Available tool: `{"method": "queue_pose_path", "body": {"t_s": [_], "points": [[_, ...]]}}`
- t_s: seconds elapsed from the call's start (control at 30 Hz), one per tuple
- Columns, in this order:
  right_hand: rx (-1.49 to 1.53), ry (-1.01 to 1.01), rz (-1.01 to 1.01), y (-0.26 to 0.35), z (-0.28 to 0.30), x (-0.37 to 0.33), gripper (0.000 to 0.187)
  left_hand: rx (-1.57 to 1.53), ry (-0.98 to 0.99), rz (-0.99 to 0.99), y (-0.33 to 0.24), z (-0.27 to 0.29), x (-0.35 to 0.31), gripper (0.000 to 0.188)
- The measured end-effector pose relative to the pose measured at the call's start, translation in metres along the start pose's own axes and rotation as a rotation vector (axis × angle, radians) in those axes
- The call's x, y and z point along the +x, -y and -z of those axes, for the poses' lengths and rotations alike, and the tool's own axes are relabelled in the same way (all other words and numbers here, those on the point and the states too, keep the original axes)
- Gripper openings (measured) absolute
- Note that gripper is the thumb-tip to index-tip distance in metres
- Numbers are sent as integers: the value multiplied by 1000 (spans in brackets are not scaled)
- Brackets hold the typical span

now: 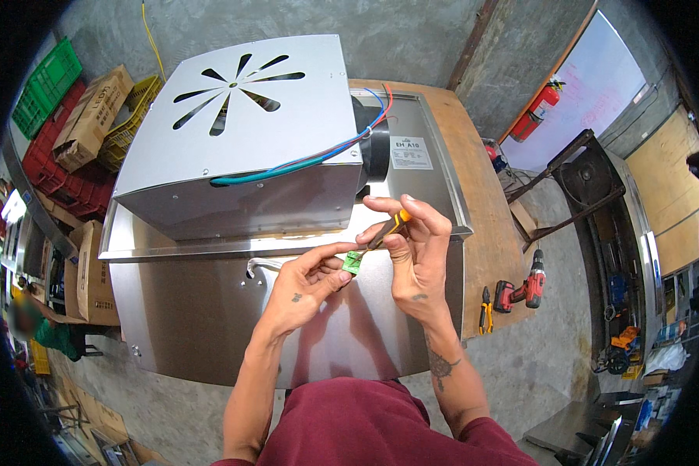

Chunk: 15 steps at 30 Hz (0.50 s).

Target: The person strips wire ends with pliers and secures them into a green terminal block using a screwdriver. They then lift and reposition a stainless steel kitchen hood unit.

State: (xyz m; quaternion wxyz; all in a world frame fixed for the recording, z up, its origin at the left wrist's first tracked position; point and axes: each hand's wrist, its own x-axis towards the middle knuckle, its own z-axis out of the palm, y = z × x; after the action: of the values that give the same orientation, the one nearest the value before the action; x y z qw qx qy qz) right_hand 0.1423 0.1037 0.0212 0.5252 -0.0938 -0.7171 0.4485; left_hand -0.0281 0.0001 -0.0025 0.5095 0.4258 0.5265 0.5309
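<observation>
In front of the metal box point(248, 210), a green connector point(352, 263) was pinched by the part-closed left hand point(300, 287), apparently to be steadied for the yellow screwdriver point(394, 224), held pointing at it by the right hand point(421, 268), loosely curled.

A small green terminal block point(351, 263) is pinched in the left hand point(299, 291); a yellow-and-black screwdriver point(396, 222) is tilted down toward it.

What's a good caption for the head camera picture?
Left hand holds a green block, right hand a screwdriver, over shiny metal.
</observation>
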Motion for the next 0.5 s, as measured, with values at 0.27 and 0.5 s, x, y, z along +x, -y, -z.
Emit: {"method": "queue_pose_path", "body": {"t_s": [0.27,0.5], "points": [[-17,-64,-19,-8,-4,-5,48,11,-51,-15,4,-3,2,48],[-12,-89,-4,-14,-7,-9,49,-2,-57,-23,3,-4,2,47]]}}
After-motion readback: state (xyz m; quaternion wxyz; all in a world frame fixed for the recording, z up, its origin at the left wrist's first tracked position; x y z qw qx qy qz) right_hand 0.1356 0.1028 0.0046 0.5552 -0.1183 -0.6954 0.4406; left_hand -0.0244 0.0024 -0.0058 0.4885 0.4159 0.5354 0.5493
